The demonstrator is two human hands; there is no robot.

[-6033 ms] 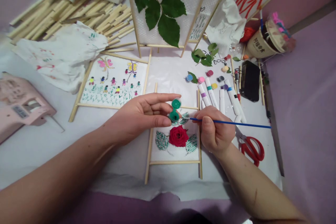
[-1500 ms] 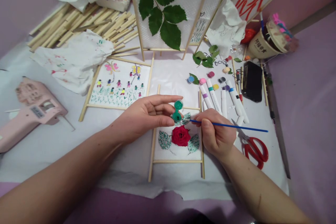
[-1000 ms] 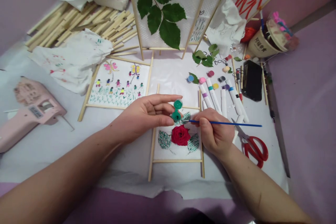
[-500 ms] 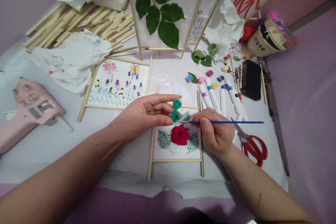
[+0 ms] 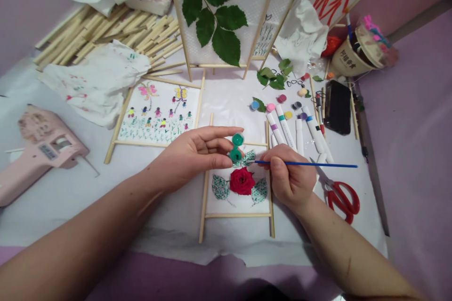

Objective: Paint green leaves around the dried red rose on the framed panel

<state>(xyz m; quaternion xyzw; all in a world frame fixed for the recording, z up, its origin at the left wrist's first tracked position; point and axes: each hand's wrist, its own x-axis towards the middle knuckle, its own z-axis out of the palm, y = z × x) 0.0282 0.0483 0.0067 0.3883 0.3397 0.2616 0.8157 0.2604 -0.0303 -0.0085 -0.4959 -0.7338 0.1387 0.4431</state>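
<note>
Between the thumb and fingers of my left hand (image 5: pixel 199 150) is a small paint pot (image 5: pixel 236 154) of green paint, its lid flipped up. My right hand (image 5: pixel 291 176) pinches a thin blue paintbrush (image 5: pixel 325 165), held nearly level, its tip pointing left close to the pot. Whether the tip touches anything I cannot tell. Below both hands lies a wood-framed white panel (image 5: pixel 229 208) bearing a red rose (image 5: pixel 242 181) with drawn leaves speckled green around it. The upper part of this panel is partly hidden by my hands.
A pink glue gun (image 5: pixel 45 146) lies left, near a painted panel (image 5: pixel 141 127). Wooden sticks (image 5: pixel 84 33) are piled behind. Framed leaves (image 5: pixel 226 19) stand at the back. Markers (image 5: pixel 286 127), red-handled scissors (image 5: pixel 344 200), a phone (image 5: pixel 338 107) and a paper cup (image 5: pixel 349 59) are on the right.
The brush and my right hand have shifted very slightly to the right, and the brush tip sits a little higher. My left hand keeps the paint pot in the same place.
</note>
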